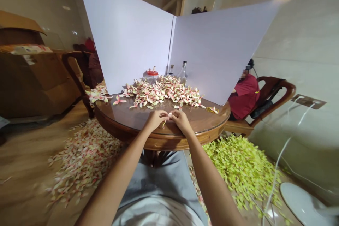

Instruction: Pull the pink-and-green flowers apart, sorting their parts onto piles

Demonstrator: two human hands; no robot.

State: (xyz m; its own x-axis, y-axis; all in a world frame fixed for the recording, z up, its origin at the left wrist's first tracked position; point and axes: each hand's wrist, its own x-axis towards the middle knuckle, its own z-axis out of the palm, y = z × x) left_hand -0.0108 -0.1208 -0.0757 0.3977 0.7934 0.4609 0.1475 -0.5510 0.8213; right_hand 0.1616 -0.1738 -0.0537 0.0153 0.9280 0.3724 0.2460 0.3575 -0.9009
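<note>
My left hand (155,119) and my right hand (180,120) meet above the front part of the round wooden table (127,114). The fingertips of both are pinched together on a small pale flower piece (170,114), mostly hidden by the fingers. Below the left fingertips hangs a thin yellowish petal-like strip (164,124); whether it belongs to the same piece I cannot tell. Just beyond the hands lies a heap of white and pink flower pieces (159,91), with one loose flower piece (179,106) nearest my right hand.
White panels (132,35) stand upright behind the heap, with a red-lidded jar (152,73) and glass bottles (183,74). Rubber bands (212,109) lie at right. Pink-white (87,155) and yellow-green piles (241,166) cover the floor. A person in red (247,93) sits at right.
</note>
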